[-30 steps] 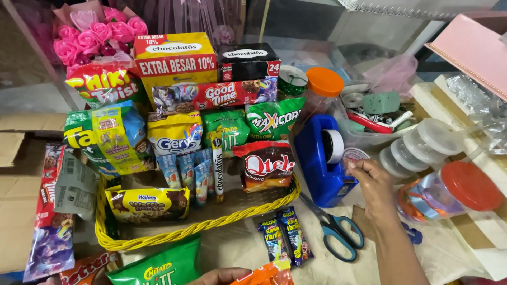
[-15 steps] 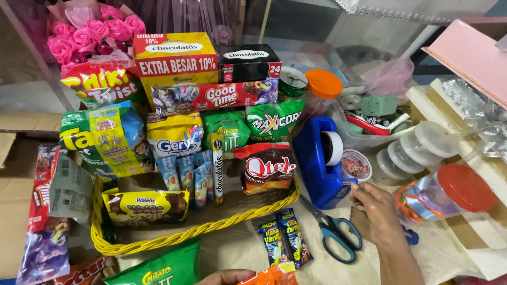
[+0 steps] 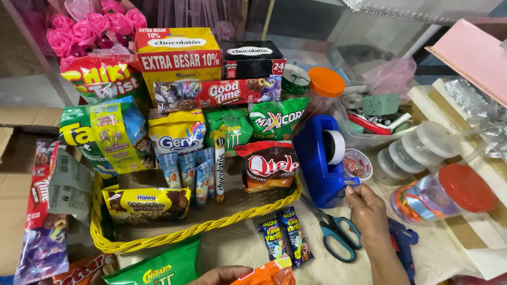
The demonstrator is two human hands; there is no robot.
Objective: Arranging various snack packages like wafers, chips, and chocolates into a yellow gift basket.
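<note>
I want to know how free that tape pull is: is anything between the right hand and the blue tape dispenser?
Nothing visible. The right hand is already at the cutter end of the blue tape dispenser, fingertips at the tape end. The scissors lie just beside it on the cloth, not between them.

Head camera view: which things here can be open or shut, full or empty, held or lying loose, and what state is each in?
Blue tape dispenser: loaded, right hand at its cutter.
Scissors: lying flat, blades shut.
Yellow basket: part filled with snack packs.
Orange-lidded jar: lid on.
Red-lidded jar: lid on, lying sideways.
Orange packet: held by left hand.
</note>
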